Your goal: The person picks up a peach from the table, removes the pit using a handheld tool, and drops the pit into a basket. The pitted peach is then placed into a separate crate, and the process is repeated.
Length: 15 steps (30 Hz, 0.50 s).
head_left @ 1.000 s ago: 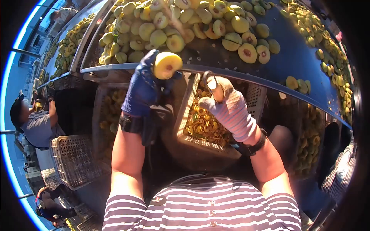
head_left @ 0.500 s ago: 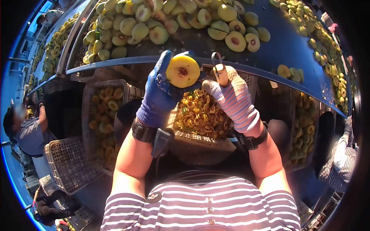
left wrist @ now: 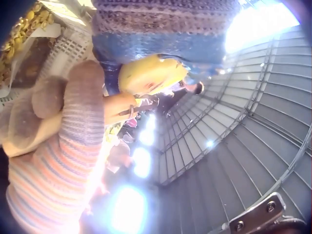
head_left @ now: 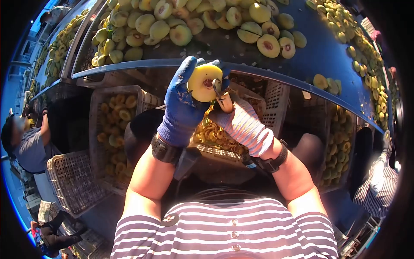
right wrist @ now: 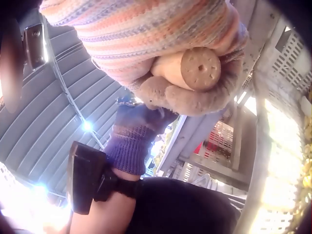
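Note:
In the head view my left hand (head_left: 183, 114), in a blue glove, grips a yellow peach half (head_left: 200, 84) with its cut face and reddish centre turned up. My right hand (head_left: 246, 123), in a striped knit glove, holds a looped pitting knife (head_left: 225, 103) by its wooden handle. The knife's metal loop lies over the peach's centre. From the left wrist, the peach half (left wrist: 151, 75) shows under the blue glove, the handle (left wrist: 119, 107) close beside it. The round butt of the handle (right wrist: 201, 69) pokes out of the right fist in the right wrist view.
A metal worktable (head_left: 302, 64) carries a heap of peach halves (head_left: 151, 26). Beneath my hands stands a crate (head_left: 276, 108) with yellow scraps (head_left: 215, 140). Crates of peach halves (head_left: 114, 125) stand at both sides. Another person (head_left: 32, 138) works at the left, near a stacked crate (head_left: 75, 181).
The peach half has turned from tilted to cut face up in my left hand. My right hand has moved left, bringing the pitting knife from beside the fruit onto its centre.

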Each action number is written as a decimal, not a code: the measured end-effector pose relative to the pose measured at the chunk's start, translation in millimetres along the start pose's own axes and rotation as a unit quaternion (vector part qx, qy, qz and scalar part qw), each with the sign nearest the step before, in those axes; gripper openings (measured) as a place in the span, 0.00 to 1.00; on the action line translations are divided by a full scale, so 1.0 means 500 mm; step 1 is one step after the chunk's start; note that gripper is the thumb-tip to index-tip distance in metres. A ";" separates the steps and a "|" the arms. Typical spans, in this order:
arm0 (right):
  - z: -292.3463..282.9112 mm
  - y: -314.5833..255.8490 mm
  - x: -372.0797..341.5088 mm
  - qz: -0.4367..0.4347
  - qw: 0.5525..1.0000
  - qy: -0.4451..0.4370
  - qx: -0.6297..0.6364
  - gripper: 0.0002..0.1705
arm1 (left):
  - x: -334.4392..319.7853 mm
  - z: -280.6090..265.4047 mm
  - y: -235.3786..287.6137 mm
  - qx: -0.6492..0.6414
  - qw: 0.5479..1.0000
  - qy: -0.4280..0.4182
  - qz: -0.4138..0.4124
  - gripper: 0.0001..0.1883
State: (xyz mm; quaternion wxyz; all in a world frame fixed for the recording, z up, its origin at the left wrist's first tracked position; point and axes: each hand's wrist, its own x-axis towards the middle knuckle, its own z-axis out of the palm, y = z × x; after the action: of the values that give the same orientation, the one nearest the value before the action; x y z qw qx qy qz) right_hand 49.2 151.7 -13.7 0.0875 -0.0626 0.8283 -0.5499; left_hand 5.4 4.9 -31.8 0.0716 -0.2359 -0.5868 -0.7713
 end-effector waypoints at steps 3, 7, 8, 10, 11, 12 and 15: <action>0.005 0.001 0.003 0.040 0.999 -0.020 0.027 0.14 | -0.005 0.016 0.003 -0.248 0.964 0.063 -0.070 0.17; 0.003 -0.008 0.010 0.065 0.996 -0.046 0.047 0.12 | -0.007 0.007 -0.009 -0.172 0.982 0.047 -0.065 0.25; -0.006 -0.019 0.013 0.121 0.988 -0.081 0.052 0.11 | -0.004 0.001 -0.014 -0.148 0.988 0.017 -0.045 0.23; -0.029 -0.054 0.019 0.233 0.959 -0.150 0.062 0.10 | 0.006 -0.007 -0.017 -0.103 0.994 -0.040 -0.001 0.19; -0.029 -0.053 0.016 0.214 0.961 -0.146 0.095 0.09 | 0.003 -0.004 -0.013 -0.082 0.996 -0.035 -0.003 0.17; -0.028 -0.052 0.011 0.194 0.962 -0.141 0.128 0.08 | 0.003 0.001 -0.007 -0.079 0.997 -0.013 -0.020 0.15; -0.041 -0.061 0.003 0.198 0.946 -0.168 0.194 0.08 | 0.000 0.024 0.007 -0.106 0.985 0.089 -0.104 0.14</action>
State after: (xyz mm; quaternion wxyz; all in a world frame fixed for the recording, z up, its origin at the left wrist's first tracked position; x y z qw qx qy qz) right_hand 43.5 157.9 22.1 0.3428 0.0299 0.6744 -0.6532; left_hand 9.9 14.9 -26.3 0.0174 -0.1107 -0.5148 -0.8500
